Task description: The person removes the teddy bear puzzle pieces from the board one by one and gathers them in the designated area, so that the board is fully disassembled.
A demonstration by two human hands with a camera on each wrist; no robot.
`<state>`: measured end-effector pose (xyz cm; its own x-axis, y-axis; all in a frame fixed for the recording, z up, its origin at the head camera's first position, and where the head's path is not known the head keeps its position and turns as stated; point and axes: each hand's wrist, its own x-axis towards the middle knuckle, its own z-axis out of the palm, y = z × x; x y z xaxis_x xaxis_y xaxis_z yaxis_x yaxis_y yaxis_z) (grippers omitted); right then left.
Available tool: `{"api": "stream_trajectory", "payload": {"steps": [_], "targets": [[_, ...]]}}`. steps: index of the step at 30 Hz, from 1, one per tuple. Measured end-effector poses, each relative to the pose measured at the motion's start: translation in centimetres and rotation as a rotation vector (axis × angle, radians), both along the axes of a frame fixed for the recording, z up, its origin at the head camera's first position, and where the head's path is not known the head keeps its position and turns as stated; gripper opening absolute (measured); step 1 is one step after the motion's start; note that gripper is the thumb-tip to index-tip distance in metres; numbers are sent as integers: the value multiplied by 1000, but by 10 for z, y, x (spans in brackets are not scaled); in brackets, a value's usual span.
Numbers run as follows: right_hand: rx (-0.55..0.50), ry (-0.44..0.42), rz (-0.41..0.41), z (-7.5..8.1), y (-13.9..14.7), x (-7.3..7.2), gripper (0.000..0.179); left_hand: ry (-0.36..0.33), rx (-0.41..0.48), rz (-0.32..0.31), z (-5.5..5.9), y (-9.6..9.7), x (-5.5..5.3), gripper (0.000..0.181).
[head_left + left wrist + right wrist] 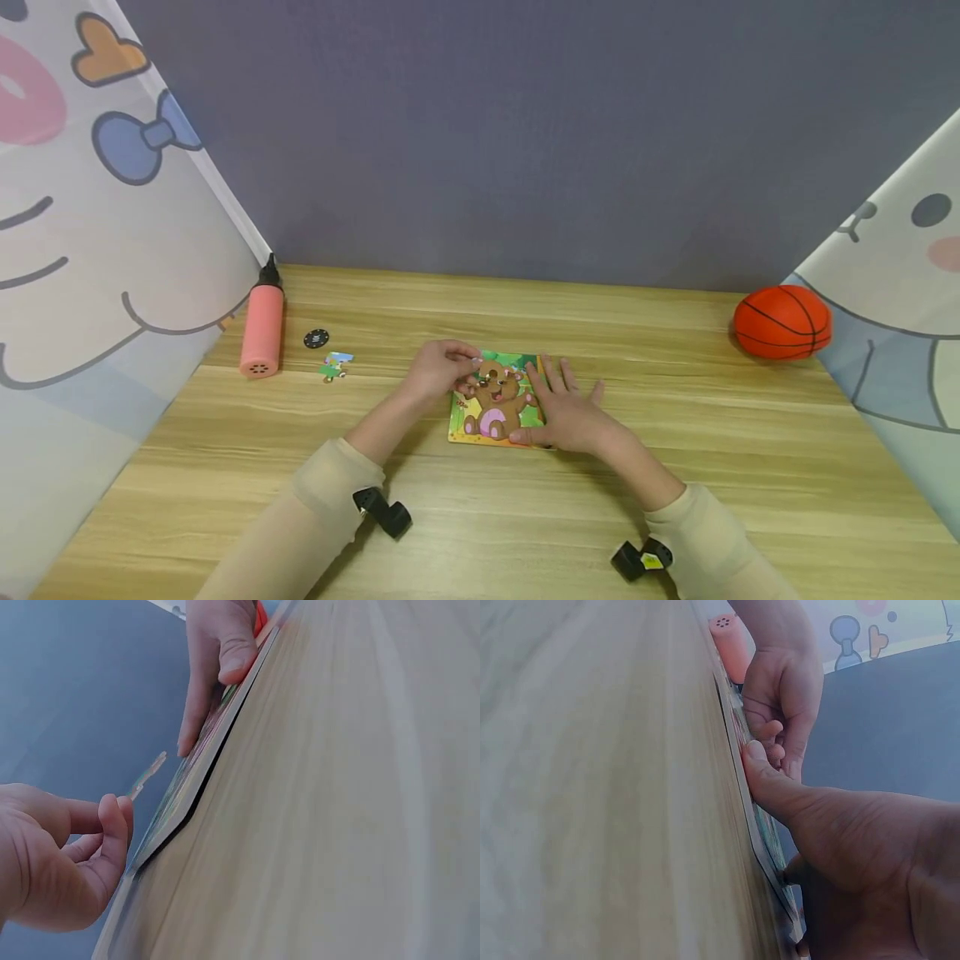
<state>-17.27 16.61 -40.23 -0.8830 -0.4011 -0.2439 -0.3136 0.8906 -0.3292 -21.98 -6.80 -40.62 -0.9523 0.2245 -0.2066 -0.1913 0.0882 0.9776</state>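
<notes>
A jigsaw puzzle (495, 408) with a brown bear picture lies flat on the wooden table. My left hand (438, 371) is over its upper left part. Thumb and fingers of that hand pinch a small puzzle piece (147, 777), which the left wrist view shows tilted and held above the board. On the right side of the puzzle rests my right hand (566, 415), its fingers spread across the edge and its thumb (756, 754) on the lower part. Both hands hide some of the picture.
A loose puzzle piece (335, 366) lies to the left, below a black round disc (317, 338). Beside them is a pink hand pump (262, 332) with a black nozzle. At the far right sits an orange-red toy basketball (782, 322). A grey wall (510, 150) stands behind the table.
</notes>
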Motion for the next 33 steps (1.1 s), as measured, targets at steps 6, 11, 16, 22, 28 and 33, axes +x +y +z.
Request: {"api": "stream_trajectory", "payload": {"steps": [6,11,16,22,28,33], "targets": [[-25,-5,-13,0,0,1,118,4,-58,11,3,-16,2,19],[-31,-12,-56,-1,1,0,128,11,-82,16,5,-28,4,20],[-21,-28,-102,-1,0,0,132,30,-82,7,7,-40,7,21],[39,-34,-148,1,-2,1,136,35,-82,15,7,-52,10,20],[27,-44,-169,1,-2,2,138,49,-103,12,7,-68,12,24],[30,-45,-168,1,-2,2,137,47,-130,30,7,-81,12,25]]}}
